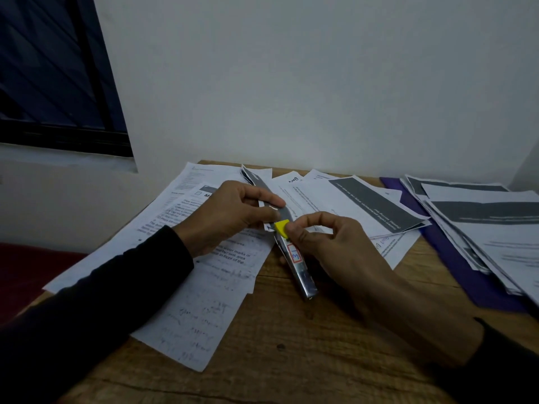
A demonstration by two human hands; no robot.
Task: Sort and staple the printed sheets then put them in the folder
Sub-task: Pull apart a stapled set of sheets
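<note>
My left hand [224,217] pinches a thin set of printed sheets [256,182], held edge-on over the middle of the table. My right hand [335,246] grips a silver stapler [300,272] with a yellow tip [281,228]. That tip meets the near corner of the held sheets, just below my left thumb. More printed sheets [210,287] lie spread under my left forearm. A purple folder [455,258] lies open at the right, apart from both hands.
A stack of sheets with grey bands [493,228] lies on the folder. Further sheets [364,205] fan out along the wall behind my hands. Bare wooden table [291,345] shows in front. A dark window [52,68] is at the upper left.
</note>
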